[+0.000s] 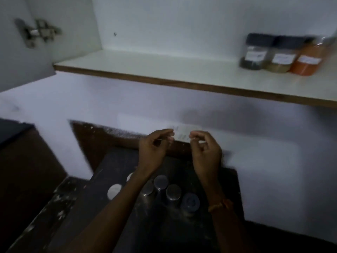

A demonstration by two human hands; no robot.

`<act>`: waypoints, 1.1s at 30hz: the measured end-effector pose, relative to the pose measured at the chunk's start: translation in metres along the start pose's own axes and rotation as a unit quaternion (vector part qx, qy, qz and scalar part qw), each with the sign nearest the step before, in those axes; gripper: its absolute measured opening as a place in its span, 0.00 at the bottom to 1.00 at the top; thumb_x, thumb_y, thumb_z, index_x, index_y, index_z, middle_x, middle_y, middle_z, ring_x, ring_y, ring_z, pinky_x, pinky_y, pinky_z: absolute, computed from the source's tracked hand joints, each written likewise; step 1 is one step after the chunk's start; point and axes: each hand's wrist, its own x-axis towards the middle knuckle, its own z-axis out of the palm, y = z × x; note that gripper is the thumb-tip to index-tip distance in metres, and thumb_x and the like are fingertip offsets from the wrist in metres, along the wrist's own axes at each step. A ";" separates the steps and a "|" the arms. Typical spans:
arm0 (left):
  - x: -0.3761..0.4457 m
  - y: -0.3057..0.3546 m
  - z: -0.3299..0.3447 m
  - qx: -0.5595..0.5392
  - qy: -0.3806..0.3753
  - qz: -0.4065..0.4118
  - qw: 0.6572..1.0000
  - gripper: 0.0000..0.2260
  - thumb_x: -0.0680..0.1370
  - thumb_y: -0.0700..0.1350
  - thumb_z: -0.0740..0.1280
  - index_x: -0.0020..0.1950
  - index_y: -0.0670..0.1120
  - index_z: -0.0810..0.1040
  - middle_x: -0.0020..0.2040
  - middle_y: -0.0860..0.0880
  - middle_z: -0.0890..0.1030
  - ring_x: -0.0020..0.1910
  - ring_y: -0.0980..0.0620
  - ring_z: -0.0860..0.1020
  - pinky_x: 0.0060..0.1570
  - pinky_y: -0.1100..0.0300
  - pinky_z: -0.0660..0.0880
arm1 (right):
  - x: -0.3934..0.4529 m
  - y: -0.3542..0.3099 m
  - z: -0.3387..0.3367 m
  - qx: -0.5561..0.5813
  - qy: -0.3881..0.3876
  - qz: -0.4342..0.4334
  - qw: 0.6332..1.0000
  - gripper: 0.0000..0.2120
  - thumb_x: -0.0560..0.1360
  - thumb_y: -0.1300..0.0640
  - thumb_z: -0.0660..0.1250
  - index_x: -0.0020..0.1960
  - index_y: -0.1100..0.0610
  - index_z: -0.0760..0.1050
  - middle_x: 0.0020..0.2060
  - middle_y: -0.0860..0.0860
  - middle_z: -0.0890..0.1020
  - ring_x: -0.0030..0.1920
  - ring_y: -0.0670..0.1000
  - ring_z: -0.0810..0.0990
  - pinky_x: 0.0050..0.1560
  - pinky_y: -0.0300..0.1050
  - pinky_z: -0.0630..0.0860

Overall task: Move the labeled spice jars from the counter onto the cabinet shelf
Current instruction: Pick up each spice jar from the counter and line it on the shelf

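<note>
The white wall (182, 99) fills the view behind both hands. Above the hands, the shelf (145, 70) with its brown front edge runs across the cabinet, and a metal hinge (39, 31) sits on the cabinet side, far up and to the left of them. Below the hands lies the dark counter (164, 234).

Three labeled jars (279, 55) stand touching in a row on the shelf, up and to the right of the hands: one with dark contents, one tan, one orange. More jars (173, 192), seen from above by their lids, are clustered on the counter under the wrists.

The left hand (153, 152) and right hand (206, 152) are raised side by side, fingers curled. Between their fingertips is a small white slip of paper (182, 133); the blur hides whether both pinch it.

A thread band (219, 205) circles the right wrist.
</note>
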 end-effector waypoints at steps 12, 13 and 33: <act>-0.128 -0.155 -0.111 0.232 -0.027 -0.280 0.931 0.08 0.77 0.33 0.69 0.53 0.39 0.87 0.49 0.41 0.87 0.49 0.42 0.85 0.52 0.45 0.81 | -0.181 0.118 0.109 -0.127 -0.369 0.264 0.882 0.08 0.78 0.65 0.69 0.57 0.63 0.81 0.54 0.57 0.84 0.55 0.54 0.82 0.53 0.47 0.80; -0.132 -0.159 -0.118 0.251 -0.030 -0.281 0.926 0.06 0.76 0.33 0.70 0.51 0.38 0.86 0.49 0.40 0.86 0.49 0.41 0.84 0.52 0.45 0.80 | -0.189 0.118 0.116 -0.130 -0.391 0.276 0.868 0.10 0.78 0.65 0.68 0.59 0.63 0.80 0.56 0.57 0.83 0.57 0.55 0.82 0.54 0.45 0.78; -0.112 -0.244 -0.167 0.326 -0.255 -0.365 0.834 0.38 0.75 0.41 0.76 0.81 0.41 0.62 0.78 0.41 0.67 0.77 0.41 0.68 0.75 0.53 0.66 | -0.235 0.131 0.219 -0.103 -0.454 0.299 0.833 0.34 0.77 0.71 0.67 0.80 0.58 0.63 0.75 0.57 0.74 0.76 0.55 0.71 0.78 0.47 0.65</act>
